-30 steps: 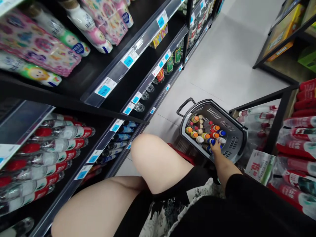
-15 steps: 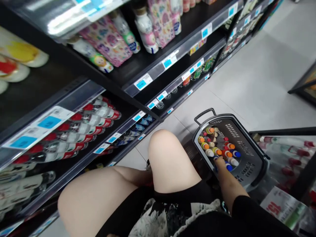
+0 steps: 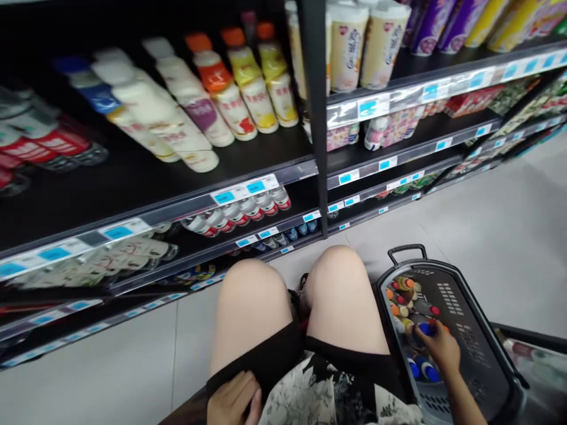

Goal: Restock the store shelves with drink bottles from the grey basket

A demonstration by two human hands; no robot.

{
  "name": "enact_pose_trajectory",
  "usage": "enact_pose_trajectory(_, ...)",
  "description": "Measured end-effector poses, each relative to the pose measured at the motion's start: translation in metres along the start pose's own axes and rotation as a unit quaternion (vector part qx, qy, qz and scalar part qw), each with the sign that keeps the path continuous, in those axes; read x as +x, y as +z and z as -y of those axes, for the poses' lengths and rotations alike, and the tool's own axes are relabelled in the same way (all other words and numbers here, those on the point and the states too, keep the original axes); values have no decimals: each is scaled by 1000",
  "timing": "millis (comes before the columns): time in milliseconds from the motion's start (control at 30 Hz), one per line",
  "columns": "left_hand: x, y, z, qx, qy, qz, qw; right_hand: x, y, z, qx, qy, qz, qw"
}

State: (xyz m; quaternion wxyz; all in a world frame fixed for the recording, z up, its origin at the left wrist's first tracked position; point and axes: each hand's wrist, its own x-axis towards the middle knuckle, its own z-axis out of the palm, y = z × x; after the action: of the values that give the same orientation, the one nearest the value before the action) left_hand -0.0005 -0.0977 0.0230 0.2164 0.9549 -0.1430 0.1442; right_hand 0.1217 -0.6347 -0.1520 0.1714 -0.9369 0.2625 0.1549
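Note:
My right hand [image 3: 443,349] reaches into a black shopping basket [image 3: 481,354] on the floor at my right. Its fingers are closed around the top of a blue-capped bottle [image 3: 426,329]. Around it in the basket stand several bottles with orange, red, white and yellow caps, and other blue-capped bottles [image 3: 429,372] are near the front. My left hand [image 3: 234,398] lies on my left thigh, at the hem of the black shorts, its fingers stretched out and holding nothing.
Ahead, a black shelf [image 3: 248,165] holds drink bottles [image 3: 234,88], including leaning white ones. Cream-coloured cups [image 3: 348,47] stand beyond a black upright [image 3: 315,118]. My knees are close to the lower shelves. Another rack with bottles [image 3: 531,360] is behind the basket.
The view has swung left, bringing the upper shelf bottles and my left hand into sight. Within the basket, my right hand has shifted and now grips a blue-capped bottle.

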Motion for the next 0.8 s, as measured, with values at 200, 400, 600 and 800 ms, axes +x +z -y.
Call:
enact_pose_trajectory(200, -14, -2, -2, -43, -5, -33, 999, -32, -108, 123, 115, -152, -186, 964)
enact_pose_trajectory(400, 5, -9, -10, -150, -70, -94, 982, -91, -156, 258, 492, -316, -213, 783)
enact_pose_trajectory(600, 72, 27, -8, -669, -290, -118, 674, -113, -101, 366, 709, -305, 186, 608)
enact_pose_trajectory(800, 73, 32, 11, -790, -380, -65, 476, -125, -26, 378, 640, -186, 369, 648)
